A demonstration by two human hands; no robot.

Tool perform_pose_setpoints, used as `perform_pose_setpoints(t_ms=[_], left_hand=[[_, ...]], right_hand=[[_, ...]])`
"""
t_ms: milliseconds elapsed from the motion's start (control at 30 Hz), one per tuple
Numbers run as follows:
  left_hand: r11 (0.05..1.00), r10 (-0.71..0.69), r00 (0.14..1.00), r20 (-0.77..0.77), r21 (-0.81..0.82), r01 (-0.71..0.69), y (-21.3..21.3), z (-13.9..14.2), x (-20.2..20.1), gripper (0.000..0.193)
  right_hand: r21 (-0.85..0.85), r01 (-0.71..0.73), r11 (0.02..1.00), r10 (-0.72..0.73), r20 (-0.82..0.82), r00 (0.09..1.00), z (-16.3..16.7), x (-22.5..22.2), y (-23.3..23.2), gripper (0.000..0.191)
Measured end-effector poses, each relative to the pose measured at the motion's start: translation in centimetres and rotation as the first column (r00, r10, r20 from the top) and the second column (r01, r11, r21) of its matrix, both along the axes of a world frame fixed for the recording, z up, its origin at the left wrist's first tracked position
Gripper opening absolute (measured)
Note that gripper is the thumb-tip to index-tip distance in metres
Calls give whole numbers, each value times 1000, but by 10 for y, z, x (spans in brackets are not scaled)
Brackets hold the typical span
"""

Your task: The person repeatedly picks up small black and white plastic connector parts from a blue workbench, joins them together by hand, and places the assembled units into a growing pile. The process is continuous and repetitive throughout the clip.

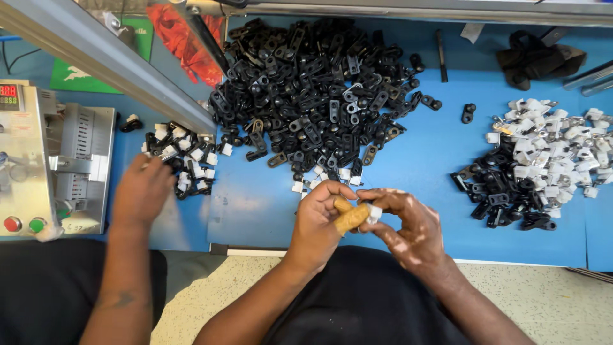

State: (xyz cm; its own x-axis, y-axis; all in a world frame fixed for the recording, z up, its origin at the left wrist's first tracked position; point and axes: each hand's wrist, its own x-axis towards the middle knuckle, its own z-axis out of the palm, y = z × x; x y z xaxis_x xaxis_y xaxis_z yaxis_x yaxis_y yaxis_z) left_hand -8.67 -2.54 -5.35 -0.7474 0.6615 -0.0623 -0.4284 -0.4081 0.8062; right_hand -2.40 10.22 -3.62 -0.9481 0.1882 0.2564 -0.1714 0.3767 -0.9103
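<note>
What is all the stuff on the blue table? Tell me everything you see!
Black plastic clips: one big heap, black, top middle of the blue table.
Mixed clips: one pile, white and black, right side.
Small mixed clips: one little pile, black and white, left, beside the machine.
Machine: one, grey metal with a red and a green button, far left.
Black strap bundle: one, top right corner.
Co-worker's hand: one, at the small left pile.
Left hand: one, bandaged fingers, pinching a small white piece.
Right hand: one, gripping the same piece.
</note>
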Motion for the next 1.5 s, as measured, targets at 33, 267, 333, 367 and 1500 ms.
perform_pose_setpoints(t_ms=[33,267,333,367,1500], left_hand=[[998,20,995,-98,-64,-26,-2,1,0,15],[983,-92,993,-79,-168,78,-7,6,-4,27],[977,-13,994,-112,-213,-12,-6,7,-2,24],[972,23,992,-127,-231,-52,-6,7,-2,22],[993,114,971,-211,-11,-119,-1,-2,-3,21]], right_hand=[[-79,7,997,-5,25,1000,-2,2,-1,24],[-104,-40,994,24,-145,989,-15,3,1,30],[-87,-40,995,26,-163,986,-16,2,0,30],[-135,-34,990,14,-148,989,-15,1,0,29],[316,61,947,25,-260,965,-7,2,5,33]])
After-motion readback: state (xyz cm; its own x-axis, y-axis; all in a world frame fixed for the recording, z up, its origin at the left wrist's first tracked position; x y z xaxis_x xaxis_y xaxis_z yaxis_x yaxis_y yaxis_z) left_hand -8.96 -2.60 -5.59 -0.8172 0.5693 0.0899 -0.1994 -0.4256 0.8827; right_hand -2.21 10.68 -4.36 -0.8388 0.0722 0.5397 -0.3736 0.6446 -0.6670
